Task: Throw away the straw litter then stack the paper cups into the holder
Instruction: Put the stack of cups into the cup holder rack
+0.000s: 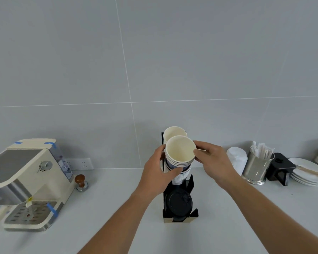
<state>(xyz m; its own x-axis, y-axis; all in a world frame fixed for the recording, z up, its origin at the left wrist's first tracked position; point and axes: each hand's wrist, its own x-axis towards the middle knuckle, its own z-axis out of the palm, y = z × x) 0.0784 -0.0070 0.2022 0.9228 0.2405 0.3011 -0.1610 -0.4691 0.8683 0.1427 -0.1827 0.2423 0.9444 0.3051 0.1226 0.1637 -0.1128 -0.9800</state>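
Observation:
A stack of white paper cups [180, 153] stands mouth-up in the middle slot of the black holder [190, 182] on the white counter. My left hand [157, 173] is wrapped around the stack's left side. The fingertips of my right hand [212, 162] pinch the rim of the top cup on the right. A second cup stack [173, 132] rises in the slot behind. Black lids [178, 202] fill the holder's front slot. I see no straw litter.
A cream espresso machine [26, 180] with a tamper [80, 181] beside it stands at the left. To the right are a white lid stack [237, 158], a steel cup of wrapped straws [258, 165], a black box [279, 168] and stacked white plates [308, 175].

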